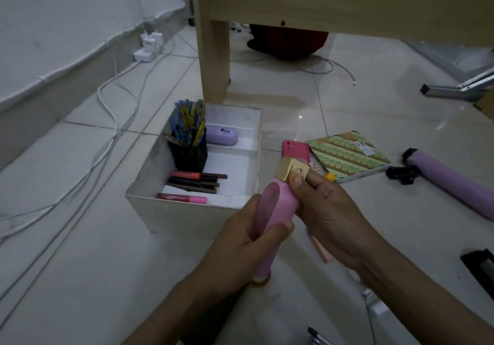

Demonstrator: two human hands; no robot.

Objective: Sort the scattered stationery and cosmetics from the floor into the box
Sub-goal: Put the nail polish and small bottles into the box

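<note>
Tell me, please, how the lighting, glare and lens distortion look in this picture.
Head view: dim, bluish light throughout; one small glare spot on the glossy pale tiled floor beyond the white open box; wide-angle lens bows the wall base at left; the pink tubular bottle with a gold cap looks slightly soft.

Tiled floor (107,278): box (187,219) by wooden leg (213,64); pink phone (294,149) & patterned notebook (347,155) just R of box; purple umbrella (449,179) far R; white cables (109,112) + power strip (145,53) on L.
</note>
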